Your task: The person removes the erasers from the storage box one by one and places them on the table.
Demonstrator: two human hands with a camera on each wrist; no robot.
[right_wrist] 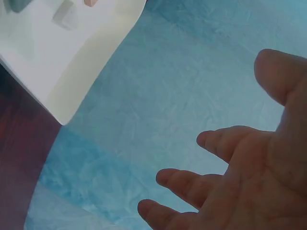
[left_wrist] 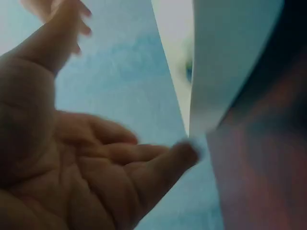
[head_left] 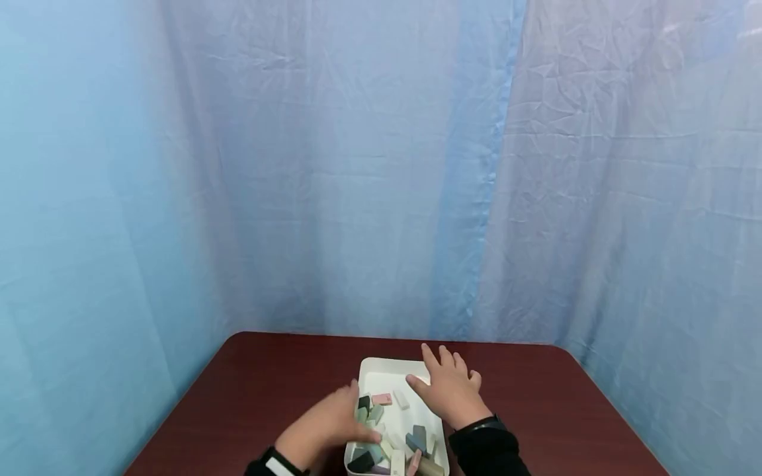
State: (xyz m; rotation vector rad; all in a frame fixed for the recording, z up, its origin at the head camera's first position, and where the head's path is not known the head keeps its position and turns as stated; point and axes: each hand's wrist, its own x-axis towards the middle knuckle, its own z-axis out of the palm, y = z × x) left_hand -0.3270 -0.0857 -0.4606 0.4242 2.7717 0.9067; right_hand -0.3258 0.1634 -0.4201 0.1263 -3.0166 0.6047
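A white rectangular tray (head_left: 389,367) lies lengthwise on the table, with several small rectangular blocks inside, mostly in its near half. Among them are a pink block (head_left: 381,399), a white block (head_left: 401,400), a grey block (head_left: 419,435) and a black block (head_left: 360,462). At the tray's left side is my left hand (head_left: 326,423), its thumb reaching over the blocks and its fingers extended along the rim. My right hand (head_left: 449,391) spreads its fingers over the tray's far right edge. Both palms hold nothing; the wrist views show the left hand (left_wrist: 72,158) and right hand (right_wrist: 249,177) with fingers apart.
The dark red table (head_left: 286,370) has rounded far corners and extends on both sides of the tray. Light blue curtains (head_left: 381,165) hang behind it and along both sides. Dark sleeves (head_left: 491,449) cover my forearms, with a band at each wrist.
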